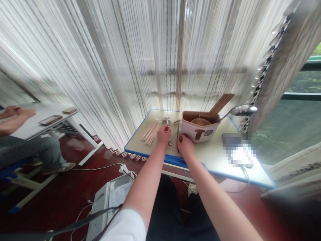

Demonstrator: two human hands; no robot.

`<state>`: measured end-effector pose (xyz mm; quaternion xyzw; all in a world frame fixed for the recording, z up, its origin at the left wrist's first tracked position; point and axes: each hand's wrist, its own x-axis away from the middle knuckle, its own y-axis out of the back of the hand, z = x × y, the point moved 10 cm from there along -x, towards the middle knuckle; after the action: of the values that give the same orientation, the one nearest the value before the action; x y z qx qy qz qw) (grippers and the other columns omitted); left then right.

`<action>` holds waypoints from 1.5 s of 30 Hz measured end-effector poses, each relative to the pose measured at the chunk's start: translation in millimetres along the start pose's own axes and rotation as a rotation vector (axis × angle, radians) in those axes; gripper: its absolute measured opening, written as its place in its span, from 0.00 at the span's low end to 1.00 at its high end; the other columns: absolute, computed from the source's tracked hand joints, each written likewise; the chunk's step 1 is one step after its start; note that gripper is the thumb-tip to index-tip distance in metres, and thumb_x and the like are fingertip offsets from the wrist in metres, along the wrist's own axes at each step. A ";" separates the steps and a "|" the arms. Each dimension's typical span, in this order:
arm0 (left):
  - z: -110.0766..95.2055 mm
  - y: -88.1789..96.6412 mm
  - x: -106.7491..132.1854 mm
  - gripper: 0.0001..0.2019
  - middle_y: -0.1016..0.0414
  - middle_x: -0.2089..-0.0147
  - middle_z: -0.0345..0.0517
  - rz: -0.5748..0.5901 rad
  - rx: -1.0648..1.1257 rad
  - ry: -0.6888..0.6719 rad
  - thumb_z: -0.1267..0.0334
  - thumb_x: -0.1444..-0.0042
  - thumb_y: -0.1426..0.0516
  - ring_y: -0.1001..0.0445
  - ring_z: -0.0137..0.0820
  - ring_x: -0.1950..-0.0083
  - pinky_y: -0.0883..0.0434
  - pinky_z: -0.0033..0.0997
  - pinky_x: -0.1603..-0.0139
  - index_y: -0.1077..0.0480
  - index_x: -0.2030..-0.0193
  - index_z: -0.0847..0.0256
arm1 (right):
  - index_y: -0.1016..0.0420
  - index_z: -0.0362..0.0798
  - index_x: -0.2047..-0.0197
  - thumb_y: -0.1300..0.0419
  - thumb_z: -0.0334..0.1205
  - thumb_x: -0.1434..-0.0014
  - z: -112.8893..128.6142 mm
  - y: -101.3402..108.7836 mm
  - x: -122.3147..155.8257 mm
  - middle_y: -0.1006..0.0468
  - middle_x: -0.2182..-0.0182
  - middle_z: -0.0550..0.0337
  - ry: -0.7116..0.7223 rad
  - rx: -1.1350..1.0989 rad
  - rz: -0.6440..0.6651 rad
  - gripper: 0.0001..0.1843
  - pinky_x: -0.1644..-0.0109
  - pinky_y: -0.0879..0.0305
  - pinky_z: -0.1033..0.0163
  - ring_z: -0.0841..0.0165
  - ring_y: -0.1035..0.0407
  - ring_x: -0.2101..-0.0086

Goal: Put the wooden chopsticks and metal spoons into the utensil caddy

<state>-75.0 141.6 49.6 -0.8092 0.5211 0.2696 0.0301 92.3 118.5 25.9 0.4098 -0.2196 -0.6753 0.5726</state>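
My left hand (164,134) is closed around some shiny metal cutlery (167,119) on the cream table; its ends stick out above and below the fingers. Just to its left lies a loose bundle of pale wooden chopsticks (151,132). My right hand (185,145) has its fingers curled round a slim metal utensil (178,125), whose far end points to the curtain. Beside that hand stands a white bin with a brown inside (189,131). In it are a brown bowl (200,122), a bundle of brown sticks (222,103) and a slotted metal spoon (242,109).
The small table (135,144) has a blue edge and stands against a striped curtain (120,60). A blurred-out bright object (240,154) lies at its right. Left, another person's hands (22,113) rest over a white table (27,129). Cables and a grey case (100,201) are on the floor.
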 end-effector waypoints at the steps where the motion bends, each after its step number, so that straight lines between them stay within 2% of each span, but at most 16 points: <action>1: -0.4 0.3 0.7 0.14 0.26 0.61 0.49 -0.006 -0.002 -0.003 0.65 0.48 0.47 0.27 0.32 0.61 0.29 0.32 0.59 0.29 0.55 0.63 | 0.29 0.47 0.56 0.47 0.42 0.44 -0.1 0.0 -0.5 0.23 0.64 0.49 0.001 0.007 -0.001 0.14 0.64 0.39 0.60 0.59 0.30 0.63; 5: -7.1 -3.4 2.5 0.15 0.26 0.59 0.51 -0.029 -0.026 -0.035 0.64 0.48 0.46 0.27 0.32 0.60 0.30 0.33 0.57 0.30 0.54 0.63 | 0.28 0.48 0.57 0.50 0.41 0.43 1.8 0.9 -0.9 0.23 0.63 0.49 0.017 0.031 -0.006 0.14 0.65 0.39 0.60 0.59 0.30 0.64; 8: -8.5 -13.9 -2.1 0.15 0.25 0.59 0.53 0.002 -0.052 0.007 0.62 0.50 0.44 0.26 0.33 0.59 0.30 0.34 0.56 0.29 0.56 0.64 | 0.28 0.48 0.57 0.53 0.39 0.41 6.1 3.1 0.2 0.24 0.61 0.48 0.055 0.014 -0.016 0.15 0.63 0.39 0.58 0.58 0.30 0.62; 13: -14.8 -26.8 -18.3 0.13 0.25 0.71 0.50 0.103 -0.150 0.099 0.55 0.52 0.42 0.26 0.35 0.66 0.31 0.36 0.59 0.27 0.72 0.65 | 0.30 0.45 0.54 0.56 0.36 0.40 24.2 14.6 9.1 0.25 0.60 0.46 0.212 -0.027 -0.112 0.17 0.57 0.39 0.58 0.58 0.33 0.57; 19: -30.1 -21.4 -25.0 0.10 0.27 0.76 0.46 0.087 -0.033 0.158 0.59 0.51 0.43 0.27 0.31 0.72 0.32 0.31 0.64 0.26 0.73 0.64 | 0.31 0.43 0.51 0.56 0.37 0.39 36.7 19.4 18.8 0.26 0.61 0.48 0.324 -0.003 -0.197 0.18 0.57 0.39 0.58 0.59 0.34 0.58; 23: -45.4 -13.6 -22.0 0.09 0.27 0.77 0.45 0.052 -0.042 0.136 0.62 0.51 0.44 0.28 0.29 0.73 0.33 0.29 0.66 0.26 0.74 0.64 | 0.31 0.42 0.51 0.55 0.38 0.39 37.5 23.8 20.5 0.25 0.61 0.48 0.343 -0.103 -0.206 0.18 0.58 0.38 0.60 0.61 0.33 0.61; 26: -67.1 -6.1 -19.6 0.11 0.27 0.77 0.44 0.036 -0.069 0.075 0.60 0.49 0.47 0.29 0.28 0.74 0.35 0.28 0.67 0.26 0.73 0.64 | 0.30 0.44 0.53 0.56 0.41 0.38 38.2 25.9 22.2 0.25 0.63 0.50 0.353 -0.239 -0.147 0.18 0.61 0.38 0.62 0.64 0.31 0.64; 30: -106.8 1.1 -15.1 0.13 0.26 0.76 0.45 0.046 -0.151 -0.037 0.58 0.48 0.47 0.30 0.28 0.73 0.37 0.27 0.68 0.26 0.72 0.64 | 0.30 0.47 0.56 0.58 0.43 0.37 43.6 26.6 27.5 0.24 0.67 0.53 0.379 -0.363 -0.063 0.18 0.64 0.38 0.64 0.66 0.31 0.68; 35: -158.6 1.3 -4.2 0.13 0.26 0.75 0.46 0.068 -0.212 -0.193 0.59 0.45 0.48 0.31 0.29 0.73 0.38 0.28 0.69 0.25 0.68 0.63 | 0.34 0.44 0.50 0.55 0.44 0.38 48.2 31.0 33.5 0.25 0.68 0.53 0.393 -0.412 -0.092 0.19 0.64 0.38 0.63 0.66 0.32 0.69; 38: -186.8 -1.8 4.4 0.13 0.25 0.73 0.47 0.082 -0.194 -0.286 0.59 0.44 0.49 0.31 0.30 0.72 0.38 0.28 0.69 0.25 0.65 0.62 | 0.36 0.45 0.47 0.53 0.44 0.39 42.5 34.7 35.2 0.24 0.67 0.53 0.360 -0.476 -0.093 0.20 0.63 0.37 0.63 0.66 0.31 0.69; 41: -210.7 -5.0 11.5 0.14 0.24 0.71 0.48 0.092 -0.116 -0.347 0.58 0.43 0.49 0.29 0.31 0.70 0.35 0.29 0.67 0.25 0.62 0.62 | 0.36 0.47 0.47 0.52 0.45 0.39 32.5 46.7 37.5 0.23 0.65 0.54 0.324 -0.565 -0.084 0.20 0.63 0.36 0.63 0.67 0.30 0.68; 45: -236.6 -16.3 15.6 0.14 0.23 0.68 0.49 0.128 0.042 -0.371 0.56 0.45 0.47 0.27 0.32 0.67 0.32 0.31 0.64 0.25 0.61 0.62 | 0.34 0.50 0.48 0.51 0.46 0.40 22.2 78.9 38.7 0.23 0.64 0.55 0.303 -0.614 -0.117 0.19 0.62 0.35 0.63 0.66 0.30 0.67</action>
<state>39.7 58.1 240.3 -0.7099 0.5626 0.4047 0.1253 120.9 58.2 87.2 0.3260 0.1054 -0.6731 0.6555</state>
